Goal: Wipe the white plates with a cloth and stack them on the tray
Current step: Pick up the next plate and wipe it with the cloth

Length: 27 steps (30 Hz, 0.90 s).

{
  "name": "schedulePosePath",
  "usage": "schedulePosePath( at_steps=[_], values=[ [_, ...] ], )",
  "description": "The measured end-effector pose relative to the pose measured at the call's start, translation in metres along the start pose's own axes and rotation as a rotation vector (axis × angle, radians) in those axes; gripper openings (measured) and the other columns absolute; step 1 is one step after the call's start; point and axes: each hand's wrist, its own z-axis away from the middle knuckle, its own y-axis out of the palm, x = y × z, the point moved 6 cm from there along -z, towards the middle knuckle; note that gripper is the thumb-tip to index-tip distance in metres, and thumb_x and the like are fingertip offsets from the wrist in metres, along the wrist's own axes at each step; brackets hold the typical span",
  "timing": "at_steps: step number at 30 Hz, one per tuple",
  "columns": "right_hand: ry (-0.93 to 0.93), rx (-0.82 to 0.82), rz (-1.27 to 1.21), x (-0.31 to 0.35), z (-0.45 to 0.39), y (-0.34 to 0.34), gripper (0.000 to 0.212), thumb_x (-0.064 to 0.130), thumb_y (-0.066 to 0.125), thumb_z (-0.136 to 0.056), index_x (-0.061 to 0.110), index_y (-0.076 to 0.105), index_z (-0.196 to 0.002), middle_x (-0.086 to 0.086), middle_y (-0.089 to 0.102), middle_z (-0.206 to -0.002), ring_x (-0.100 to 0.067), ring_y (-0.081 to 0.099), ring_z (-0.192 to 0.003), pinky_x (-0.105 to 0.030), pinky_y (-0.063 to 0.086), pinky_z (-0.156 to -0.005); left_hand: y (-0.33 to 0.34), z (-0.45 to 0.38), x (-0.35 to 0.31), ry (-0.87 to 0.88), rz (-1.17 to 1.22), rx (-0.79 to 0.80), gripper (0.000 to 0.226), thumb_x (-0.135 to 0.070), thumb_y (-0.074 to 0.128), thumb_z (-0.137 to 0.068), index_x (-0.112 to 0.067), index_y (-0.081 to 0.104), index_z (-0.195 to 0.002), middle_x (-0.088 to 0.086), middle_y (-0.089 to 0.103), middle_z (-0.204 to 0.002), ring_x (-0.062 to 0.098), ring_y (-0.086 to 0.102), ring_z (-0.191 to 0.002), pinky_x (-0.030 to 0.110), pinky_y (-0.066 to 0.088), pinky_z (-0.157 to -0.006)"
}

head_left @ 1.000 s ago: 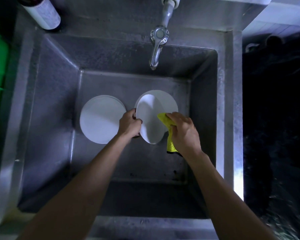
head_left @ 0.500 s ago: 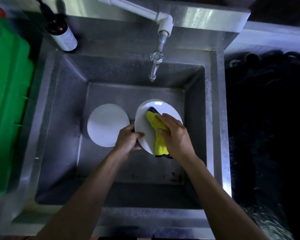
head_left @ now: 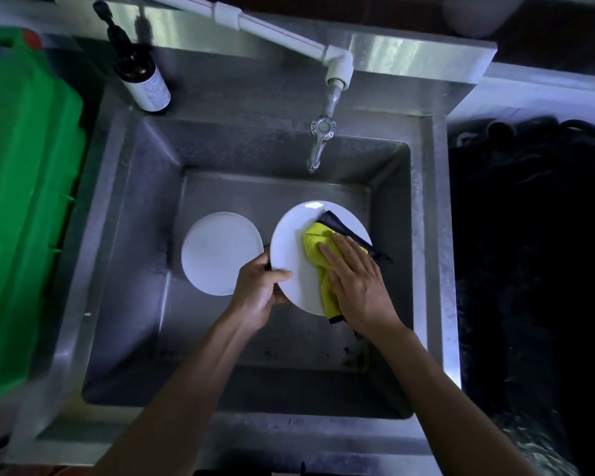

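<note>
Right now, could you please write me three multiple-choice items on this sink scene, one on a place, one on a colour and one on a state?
1. Where does the stack of plates that nobody is holding lie?
A. On the floor of the sink, left of the held plate
B. On the rim beside the bottle
C. On the green bin

2. What colour is the cloth mainly?
A. Red
B. Yellow
C. White

3. What is the right hand doing?
A. Turning the tap
B. Hanging idle outside the sink
C. Pressing the cloth flat against the held plate

Answers:
1. A, the stack rests on the basin floor next to the left hand.
2. B, the cloth is bright yellow with a dark edge.
3. C, its straight fingers lie over the cloth on the plate, which the left hand grips by the rim.
</note>
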Motion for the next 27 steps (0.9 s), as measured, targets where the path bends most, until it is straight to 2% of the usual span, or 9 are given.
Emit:
schedulePosePath(
  at_steps=[6, 9, 13, 17, 22, 27],
  values=[
    [-0.063, -0.036, -0.015, 0.020, 0.012, 0.001, 0.053, 0.008, 0.049, -0.099, 0.016, 0.043, -0.151, -0.011, 0.033, -0.160, -0.035, 0.026, -0.150, -0.057, 0.031, -0.114, -0.001, 0.000, 0.003, 0.002, 0.012, 0.029, 0.039, 0.011, 0.055, -0.086, -0.010, 0.070, -0.114, 0.015, 0.074, -0.105, 0.032, 0.071, -0.092, 0.037, 0.058, -0.063],
    [-0.130, -0.022, -0.008, 0.035, 0.014, 0.003, 0.053, 0.010, 0.048, -0.100, 0.016, 0.042, -0.152, -0.011, 0.033, -0.160, -0.035, 0.025, -0.150, -0.059, 0.031, -0.113, -0.002, -0.002, 0.002, 0.016, 0.022, 0.060, 0.039, 0.010, 0.056, -0.082, -0.009, 0.072, -0.111, 0.015, 0.072, -0.098, 0.029, 0.070, -0.088, 0.033, 0.057, -0.061],
    [-0.187, -0.024, 0.004, 0.046, 0.002, 0.001, 0.051, 0.014, 0.047, -0.101, 0.019, 0.041, -0.152, -0.007, 0.031, -0.162, -0.032, 0.021, -0.152, -0.058, 0.027, -0.116, -0.005, -0.004, -0.004, 0.002, -0.004, 0.122, 0.044, 0.000, 0.060, -0.066, -0.014, 0.075, -0.105, 0.013, 0.071, -0.092, 0.027, 0.071, -0.085, 0.033, 0.057, -0.063],
    [-0.228, -0.039, 0.040, 0.050, -0.022, -0.003, 0.052, 0.018, 0.048, -0.102, 0.021, 0.039, -0.153, -0.006, 0.029, -0.163, -0.031, 0.019, -0.153, -0.057, 0.025, -0.118, -0.007, -0.005, -0.007, -0.005, -0.066, 0.181, 0.044, -0.001, 0.062, -0.066, -0.013, 0.073, -0.107, 0.015, 0.071, -0.096, 0.029, 0.071, -0.089, 0.035, 0.057, -0.066],
    [-0.265, -0.008, 0.129, 0.050, -0.040, -0.005, 0.057, 0.026, 0.035, -0.101, 0.023, 0.027, -0.157, -0.006, 0.022, -0.165, -0.031, 0.016, -0.153, -0.052, 0.021, -0.121, -0.008, 0.002, 0.000, -0.007, -0.067, 0.197, 0.047, 0.000, 0.064, -0.071, -0.019, 0.074, -0.113, 0.016, 0.073, -0.112, 0.033, 0.072, -0.101, 0.040, 0.059, -0.073],
    [-0.113, -0.034, 0.088, 0.027, -0.038, -0.002, 0.058, 0.022, 0.035, -0.106, 0.024, 0.016, -0.160, -0.005, 0.011, -0.168, -0.028, 0.004, -0.155, -0.052, 0.015, -0.123, -0.008, 0.011, 0.004, 0.027, -0.083, 0.148, 0.052, -0.001, 0.066, -0.067, -0.026, 0.076, -0.111, 0.010, 0.076, -0.108, 0.031, 0.074, -0.096, 0.039, 0.060, -0.070]
  ],
)
